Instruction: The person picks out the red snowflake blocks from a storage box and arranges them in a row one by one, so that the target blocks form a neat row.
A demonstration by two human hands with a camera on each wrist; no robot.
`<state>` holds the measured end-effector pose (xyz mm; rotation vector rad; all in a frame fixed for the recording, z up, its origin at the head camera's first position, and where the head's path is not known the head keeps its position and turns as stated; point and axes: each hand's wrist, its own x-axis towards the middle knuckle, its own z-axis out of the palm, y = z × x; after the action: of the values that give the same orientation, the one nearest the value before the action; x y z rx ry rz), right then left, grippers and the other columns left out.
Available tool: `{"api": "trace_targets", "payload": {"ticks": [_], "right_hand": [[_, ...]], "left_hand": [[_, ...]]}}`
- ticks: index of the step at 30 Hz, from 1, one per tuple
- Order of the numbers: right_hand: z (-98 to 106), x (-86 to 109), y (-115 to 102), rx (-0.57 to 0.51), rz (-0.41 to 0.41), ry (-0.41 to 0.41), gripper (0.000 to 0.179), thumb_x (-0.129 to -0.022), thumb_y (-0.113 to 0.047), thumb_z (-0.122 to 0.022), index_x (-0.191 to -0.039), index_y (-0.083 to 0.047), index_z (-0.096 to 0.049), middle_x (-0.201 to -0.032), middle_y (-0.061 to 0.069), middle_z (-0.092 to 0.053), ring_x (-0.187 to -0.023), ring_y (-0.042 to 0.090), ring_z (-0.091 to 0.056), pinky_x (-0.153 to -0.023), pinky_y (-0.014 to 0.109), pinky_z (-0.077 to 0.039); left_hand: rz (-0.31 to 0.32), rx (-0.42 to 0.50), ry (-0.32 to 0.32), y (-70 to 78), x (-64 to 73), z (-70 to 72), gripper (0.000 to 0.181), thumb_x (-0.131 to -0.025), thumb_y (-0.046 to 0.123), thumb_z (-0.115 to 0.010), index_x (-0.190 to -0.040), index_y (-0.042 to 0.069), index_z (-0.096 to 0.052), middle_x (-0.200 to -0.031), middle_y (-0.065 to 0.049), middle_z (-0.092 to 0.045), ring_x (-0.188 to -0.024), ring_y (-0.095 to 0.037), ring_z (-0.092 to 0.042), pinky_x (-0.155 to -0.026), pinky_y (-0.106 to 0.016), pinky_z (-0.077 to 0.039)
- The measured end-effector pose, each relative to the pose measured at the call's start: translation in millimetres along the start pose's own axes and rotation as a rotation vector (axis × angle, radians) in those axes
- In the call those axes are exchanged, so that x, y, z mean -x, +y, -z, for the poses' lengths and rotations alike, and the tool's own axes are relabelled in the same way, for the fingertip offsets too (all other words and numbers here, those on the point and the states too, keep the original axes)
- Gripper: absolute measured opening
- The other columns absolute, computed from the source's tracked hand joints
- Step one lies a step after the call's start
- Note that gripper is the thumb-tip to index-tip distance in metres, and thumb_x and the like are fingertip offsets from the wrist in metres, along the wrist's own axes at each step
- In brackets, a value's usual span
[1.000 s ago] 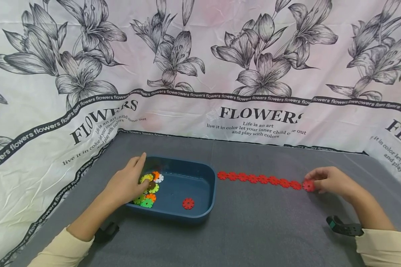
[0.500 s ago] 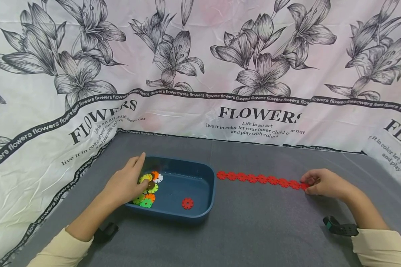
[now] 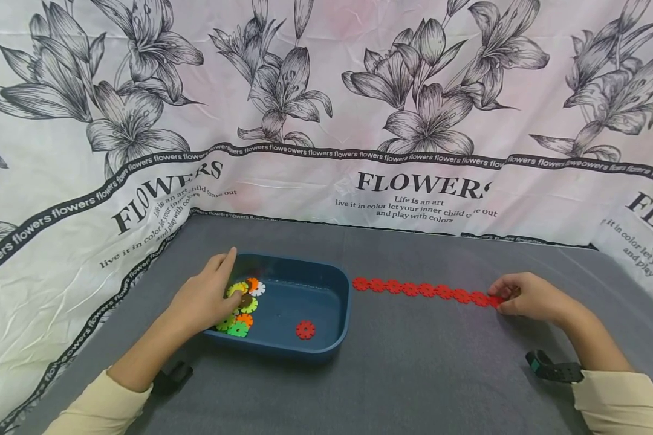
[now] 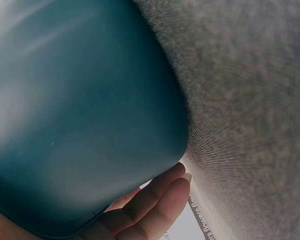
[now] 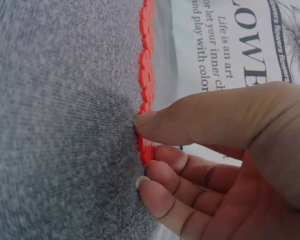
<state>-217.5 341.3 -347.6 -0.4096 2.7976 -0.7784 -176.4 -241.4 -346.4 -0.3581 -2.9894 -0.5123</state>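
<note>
A row of red notched plastic discs [image 3: 410,287] lies on the grey cloth right of a dark blue bin [image 3: 283,308]. At the row's right end my right hand [image 3: 533,297] pinches the last red disc [image 5: 147,153] with the thumb on top; this disc meets its neighbour in the row. My left hand [image 3: 204,297] grips the bin's left wall, thumb inside and fingers outside. In the left wrist view those fingers [image 4: 157,205] curl against the bin's outer side. Beside the thumb lie green, yellow, orange and white discs [image 3: 239,329], some hidden by the hand.
One loose red disc [image 3: 305,330] lies on the bin's floor, toward its right front. Grey cloth [image 3: 402,362] covers the table in front of the row. A white flower-printed curtain [image 3: 294,199] closes off the back and sides. A dark band [image 3: 554,368] is by the right wrist.
My right hand has moved slightly left, bringing its red disc from just apart to against the row's end. Over the last half second it hardly moves. My left hand keeps its hold on the bin.
</note>
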Motion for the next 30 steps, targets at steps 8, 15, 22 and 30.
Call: {"api": "trace_targets", "payload": {"ticks": [8,15,22,30], "right_hand": [[0,0.3,-1,0.015,-0.002,0.010,0.025,-0.081,-0.001,-0.074,-0.105,0.003,-0.069,-0.091,0.006,-0.060,-0.080,0.021,-0.053,-0.064,0.034,-0.046],[0,-1.3,-1,0.026,-0.009,0.014,0.024,-0.080,-0.001,-0.073,-0.103,0.003,-0.069,-0.091,0.006,-0.060,-0.079,0.021,-0.052,-0.064,0.035,-0.046],[-1,-2.1,-1,0.038,-0.010,0.024,0.025,-0.080,-0.001,-0.073,-0.104,0.003,-0.070,-0.092,0.007,-0.059,-0.079,0.021,-0.051,-0.063,0.035,-0.045],[2,-3.5,-15,0.096,0.037,0.069,0.027,-0.083,-0.008,-0.076,-0.107,0.002,-0.070,-0.097,0.010,-0.062,-0.083,0.022,-0.055,-0.064,0.037,-0.047]], "left_hand": [[-0.004,0.005,-0.007,2.8,0.2,1.8,0.084,-0.092,0.020,-0.067,-0.157,-0.005,-0.020,-0.152,-0.030,-0.032,-0.062,-0.021,-0.054,-0.068,-0.047,-0.052],[-0.015,0.000,0.003,2.9,0.9,1.3,0.084,-0.092,0.020,-0.067,-0.157,-0.005,-0.020,-0.151,-0.030,-0.033,-0.063,-0.021,-0.055,-0.068,-0.047,-0.052],[-0.022,0.011,0.006,2.3,1.0,1.6,0.084,-0.092,0.019,-0.067,-0.157,-0.005,-0.020,-0.151,-0.030,-0.032,-0.054,-0.018,-0.048,-0.059,-0.040,-0.047],[-0.025,0.014,0.009,2.9,1.4,2.3,0.083,-0.092,0.018,-0.067,-0.157,-0.005,-0.020,-0.151,-0.030,-0.033,-0.056,-0.018,-0.049,-0.061,-0.041,-0.048]]}}
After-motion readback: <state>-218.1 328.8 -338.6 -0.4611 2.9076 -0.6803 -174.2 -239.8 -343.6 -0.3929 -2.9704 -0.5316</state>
